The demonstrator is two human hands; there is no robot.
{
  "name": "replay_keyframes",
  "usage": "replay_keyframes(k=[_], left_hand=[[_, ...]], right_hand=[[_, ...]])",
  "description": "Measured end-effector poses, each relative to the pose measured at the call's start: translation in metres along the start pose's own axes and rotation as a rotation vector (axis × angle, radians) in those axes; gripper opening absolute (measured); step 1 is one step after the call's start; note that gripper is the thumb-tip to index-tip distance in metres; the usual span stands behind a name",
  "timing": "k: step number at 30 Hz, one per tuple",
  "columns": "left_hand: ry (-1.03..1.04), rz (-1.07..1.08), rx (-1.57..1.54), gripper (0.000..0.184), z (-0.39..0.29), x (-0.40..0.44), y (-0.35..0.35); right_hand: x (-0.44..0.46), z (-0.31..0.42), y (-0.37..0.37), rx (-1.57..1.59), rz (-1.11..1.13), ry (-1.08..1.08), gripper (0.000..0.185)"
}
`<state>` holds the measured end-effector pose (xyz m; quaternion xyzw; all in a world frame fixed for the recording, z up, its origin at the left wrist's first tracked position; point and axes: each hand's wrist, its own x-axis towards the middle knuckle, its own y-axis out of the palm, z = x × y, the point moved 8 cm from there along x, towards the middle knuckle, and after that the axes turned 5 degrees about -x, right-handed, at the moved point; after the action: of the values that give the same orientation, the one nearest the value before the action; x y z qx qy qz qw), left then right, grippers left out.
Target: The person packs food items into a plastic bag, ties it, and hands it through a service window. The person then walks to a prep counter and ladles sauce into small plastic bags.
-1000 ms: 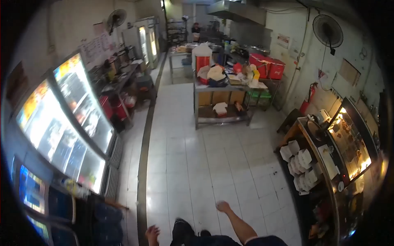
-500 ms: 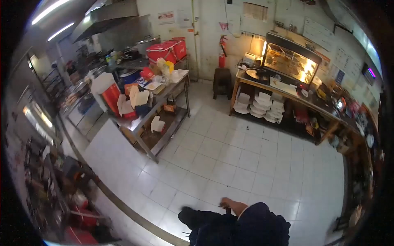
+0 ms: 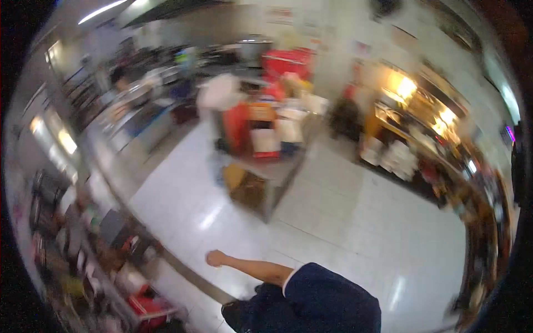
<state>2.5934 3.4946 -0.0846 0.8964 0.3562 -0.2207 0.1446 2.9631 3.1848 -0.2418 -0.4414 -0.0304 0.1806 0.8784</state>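
Note:
My right hand (image 3: pixel 215 258) is stretched out to the left over the tiled floor (image 3: pixel 327 238), at the end of a bare forearm and a dark sleeve (image 3: pixel 333 299). Its fingers look curled into a loose fist, and no object shows in it. It touches nothing; below it runs a dark strip (image 3: pixel 189 277) along the floor. Part of my dark clothing and a dark shoe (image 3: pixel 236 313) show at the bottom edge. My left hand is out of view.
Ahead stands a metal table (image 3: pixel 272 188) with cartons and a red box (image 3: pixel 286 64) behind. At right is a counter with a lit food warmer (image 3: pixel 427 102) and white boxes (image 3: pixel 397 158) beneath. Cluttered shelves (image 3: pixel 105 250) line the left. Much is motion-blurred.
My right arm has swung out from close to my body towards the left. The view has turned left and moved nearer the metal table, which now appears further right.

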Motion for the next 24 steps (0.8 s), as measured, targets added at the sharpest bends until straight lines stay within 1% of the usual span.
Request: replay_keyframes(k=[1,2,5,6,7,8,9,10,11,12,13,14,15,16,17,18,19,20,22,23,24], left_hand=[[-0.023,-0.029,-0.043,0.048,0.008,0.040,-0.018],[-0.035,-0.072,-0.100,0.045,0.021,0.073,-0.041],[0.006,-0.206,-0.287,0.040,0.062,0.144,-0.090],[0.072,-0.218,-0.355,0.038,0.082,0.171,-0.101],[-0.056,-0.409,-0.372,0.030,0.036,0.187,-0.076],[-0.023,-0.389,-0.449,0.026,0.014,0.219,-0.063],[0.015,-0.424,-0.428,0.025,0.007,0.268,-0.065],[0.024,-0.439,-0.391,0.024,-0.016,0.300,-0.057],[0.032,-0.466,-0.434,0.022,-0.036,0.323,-0.050],[0.048,-0.481,-0.461,0.021,-0.086,0.321,-0.034],[0.035,-0.512,-0.492,0.021,-0.126,0.327,-0.021],[0.096,-0.483,-0.470,0.020,-0.174,0.339,-0.009],[0.161,-0.459,-0.443,0.020,-0.208,0.349,-0.003],[0.156,-0.496,-0.466,0.020,-0.220,0.360,-0.004],[0.166,-0.548,-0.394,0.019,-0.230,0.368,-0.006],[0.174,-0.597,-0.321,0.019,-0.235,0.378,-0.008],[0.167,-0.667,-0.370,0.021,-0.222,0.384,-0.015],[0.129,-0.781,-0.314,0.027,-0.219,0.383,-0.020],[0.136,-1.011,-0.473,0.033,-0.205,0.366,-0.020],[0.111,-1.131,-0.557,0.033,-0.210,0.362,-0.014],[0.061,-1.250,-0.635,0.033,-0.212,0.347,0.003]], right_hand=[[0.060,0.063,-0.015,0.083,0.016,-0.100,0.013],[0.116,0.120,-0.029,0.243,0.047,-0.181,0.015],[0.239,0.280,-0.049,0.946,0.256,-0.343,0.033],[0.265,0.326,-0.046,1.309,0.512,-0.135,0.028],[0.247,0.415,-0.109,0.866,0.432,-0.229,0.021],[0.281,0.426,-0.074,0.790,0.436,-0.298,0.020],[0.300,0.455,-0.050,0.802,0.536,-0.339,0.020],[0.316,0.475,-0.038,0.811,0.619,-0.343,0.020],[0.333,0.486,-0.024,0.769,0.691,-0.332,0.020],[0.330,0.491,-0.023,0.680,0.759,-0.304,0.020],[0.347,0.505,-0.018,0.595,0.812,-0.292,0.020],[0.373,0.518,-0.009,0.572,0.849,-0.304,0.020],[0.401,0.523,0.001,0.547,0.882,-0.273,0.023],[0.431,0.528,0.013,0.519,0.914,-0.237,0.025],[0.464,0.538,0.025,0.548,0.924,-0.244,0.026],[0.507,0.542,0.049,0.405,0.870,-0.286,0.019],[0.553,0.549,0.076,0.342,0.828,-0.388,0.018],[0.590,0.560,0.097,0.277,0.789,-0.490,0.017],[0.632,0.629,0.115,0.349,0.784,-0.588,0.015],[0.659,0.663,0.134,0.179,0.641,-0.741,0.014],[0.677,0.677,0.156,0.005,0.503,-0.876,0.012]])
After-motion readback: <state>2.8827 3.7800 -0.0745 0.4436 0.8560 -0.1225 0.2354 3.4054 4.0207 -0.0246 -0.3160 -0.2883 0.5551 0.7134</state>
